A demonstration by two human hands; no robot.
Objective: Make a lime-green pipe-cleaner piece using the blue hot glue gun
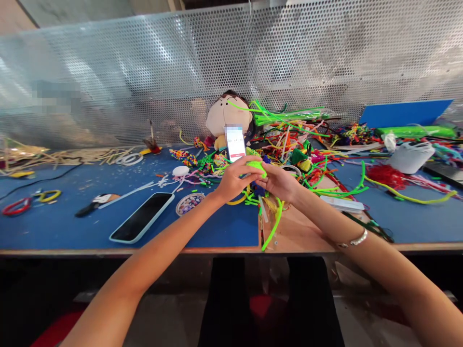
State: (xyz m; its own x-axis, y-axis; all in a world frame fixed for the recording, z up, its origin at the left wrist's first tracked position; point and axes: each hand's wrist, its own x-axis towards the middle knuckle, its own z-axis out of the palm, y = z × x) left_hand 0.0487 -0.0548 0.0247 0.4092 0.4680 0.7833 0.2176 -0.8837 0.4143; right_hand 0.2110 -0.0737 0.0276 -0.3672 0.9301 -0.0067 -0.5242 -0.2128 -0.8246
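My left hand (237, 177) and my right hand (280, 182) meet over the middle of the bench. Between them is a small neon-green fuzzy piece (257, 167), apparently coiled pipe cleaner, with the fingers of both hands closed on it. Its lower side is hidden by my fingers. A loose bright green pipe cleaner (274, 226) hangs below my hands towards the bench's front edge. Just behind, a phone with a lit timer screen (236, 143) leans upright against a plush doll (228, 115). Tangled coloured pipe cleaners (289, 140) spread around and behind my right hand.
On the left lie a phone in a pale case (142, 218), a dish of beads (190, 204), scissors with red and yellow handles (17, 206) and thin sticks (79, 156). At right are red fibres (386, 177) and a white wrapped bundle (411, 156). Perforated metal (162, 77) closes the back.
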